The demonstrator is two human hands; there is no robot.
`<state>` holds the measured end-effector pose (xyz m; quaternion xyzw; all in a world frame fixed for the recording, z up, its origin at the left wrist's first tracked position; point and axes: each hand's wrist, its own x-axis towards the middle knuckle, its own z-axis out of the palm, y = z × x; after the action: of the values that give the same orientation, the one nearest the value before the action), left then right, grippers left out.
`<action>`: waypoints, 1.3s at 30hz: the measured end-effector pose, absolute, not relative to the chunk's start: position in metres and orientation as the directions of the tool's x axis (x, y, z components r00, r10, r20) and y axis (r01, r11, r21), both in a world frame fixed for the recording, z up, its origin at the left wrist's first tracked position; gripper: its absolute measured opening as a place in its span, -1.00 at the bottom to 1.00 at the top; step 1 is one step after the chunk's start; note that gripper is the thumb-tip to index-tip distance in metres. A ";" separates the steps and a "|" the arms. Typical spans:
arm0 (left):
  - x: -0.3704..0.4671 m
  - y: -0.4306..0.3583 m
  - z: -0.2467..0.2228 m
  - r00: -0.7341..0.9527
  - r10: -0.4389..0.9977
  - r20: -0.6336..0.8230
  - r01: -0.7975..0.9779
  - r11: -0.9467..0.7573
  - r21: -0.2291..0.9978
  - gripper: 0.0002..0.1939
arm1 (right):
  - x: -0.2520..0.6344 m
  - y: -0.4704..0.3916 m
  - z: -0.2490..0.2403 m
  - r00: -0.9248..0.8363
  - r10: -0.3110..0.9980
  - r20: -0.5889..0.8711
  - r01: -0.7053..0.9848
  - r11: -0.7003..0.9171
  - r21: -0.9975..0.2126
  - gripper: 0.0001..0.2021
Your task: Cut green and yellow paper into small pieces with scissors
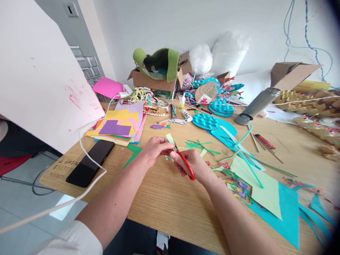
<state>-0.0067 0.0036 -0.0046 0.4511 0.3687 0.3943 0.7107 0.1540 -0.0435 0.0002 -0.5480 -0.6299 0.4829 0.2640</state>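
1. The left hand (156,150) has its fingertips closed in a pinch on a small pale green paper strip (170,138), above the middle of the table. The strip is flat, straight-edged and plain, its free end pointing up and away.
2. The scissors (188,166) have glossy red handles and dark, slim blades slanting up to the left; the tips are at the strip, though whether paper lies between them I cannot tell.
3. The right hand (193,162) grips those handles, thumb uppermost.
4. The table (159,205) is light wood with visible grain. From its left: a black phone (90,163) crossed by a white cable (26,220), stacked coloured paper topped by a purple piece (114,127), two glue bottles near the middle, and thin green strips (203,146).
5. Farther right come a bumpy blue oval (205,121), mixed scraps, a pale green sheet (261,187) overlapping a blue sheet (289,212), and a silver flask (257,106).
6. Around it, a pink-smeared white board (53,71) stands left, a cardboard box (150,80) sits by the pale wall, white stuffing (228,53) is beside it, and cords hang at the upper right.
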 end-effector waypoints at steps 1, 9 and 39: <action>-0.007 0.004 -0.005 0.417 0.893 -0.169 -0.230 0.284 0.931 -0.87 | 0.154 -0.043 -0.001 -0.259 0.946 -0.194 0.437 -0.064 -0.897 -0.44; -0.006 0.003 -0.002 0.428 0.888 -0.169 -0.219 0.283 0.934 -0.87 | 0.155 -0.042 -0.005 -0.262 0.948 -0.183 0.438 -0.052 -0.897 -0.44; -0.006 0.002 0.002 0.402 0.898 -0.179 -0.176 0.268 0.947 -0.87 | 0.155 -0.044 0.002 -0.269 0.943 -0.197 0.461 -0.054 -0.886 -0.44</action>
<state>-0.0064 0.0023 0.0025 0.4660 0.3871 0.3860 0.6957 0.1546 -0.0438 0.0015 -0.5489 -0.6393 0.4749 0.2538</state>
